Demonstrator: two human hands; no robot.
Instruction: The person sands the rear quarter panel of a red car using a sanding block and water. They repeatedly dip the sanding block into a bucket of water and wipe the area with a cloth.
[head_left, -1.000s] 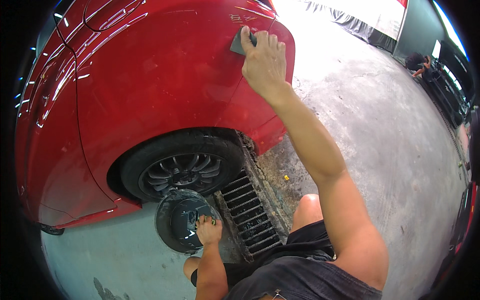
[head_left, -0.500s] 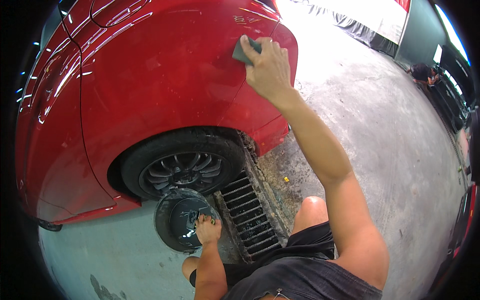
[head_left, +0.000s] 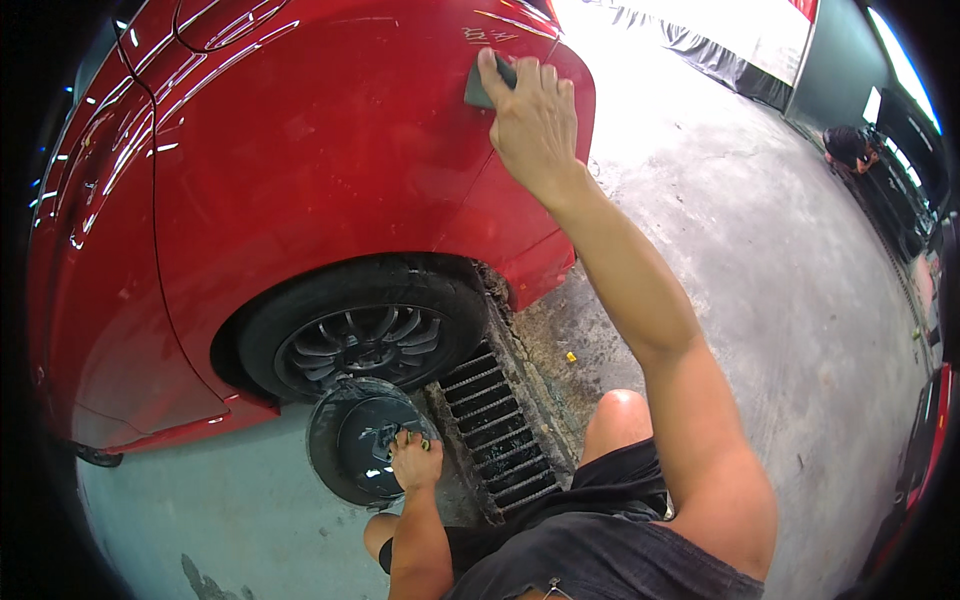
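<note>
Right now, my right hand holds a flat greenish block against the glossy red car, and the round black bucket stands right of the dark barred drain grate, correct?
No, the round black bucket is left of the dark barred drain grate, as the head view shows. Your right hand does hold the flat greenish block against the glossy red car.

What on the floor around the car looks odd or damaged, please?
A small yellow object lies loose on the concrete right of the drain grate, as if dropped. The concrete edge there looks rough. At lower left, a dark patch, perhaps wet, stains the floor.
</note>
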